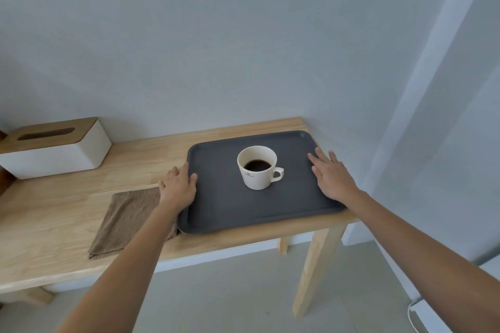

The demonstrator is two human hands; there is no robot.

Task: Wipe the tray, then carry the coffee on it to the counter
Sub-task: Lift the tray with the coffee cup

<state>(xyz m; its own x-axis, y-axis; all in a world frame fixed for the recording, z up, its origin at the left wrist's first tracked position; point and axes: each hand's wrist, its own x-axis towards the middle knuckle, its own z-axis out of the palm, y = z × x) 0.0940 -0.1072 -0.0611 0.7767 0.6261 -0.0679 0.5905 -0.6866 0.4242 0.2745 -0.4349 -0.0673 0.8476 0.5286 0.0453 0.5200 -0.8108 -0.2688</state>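
Observation:
A dark grey tray lies flat at the right end of a wooden table. A white cup with black coffee in it stands upright on the tray, its handle to the right. My left hand rests at the tray's left rim, thumb over the edge, fingers spread on the outside. My right hand lies over the tray's right rim with its fingers apart. Neither hand has closed around the rim. A folded brown cloth lies on the table left of the tray, partly under my left forearm.
The wooden table stands against a pale wall, and the tray's right edge is close to the table's end. A white tissue box with a wooden lid sits at the back left. Tiled floor shows below and to the right.

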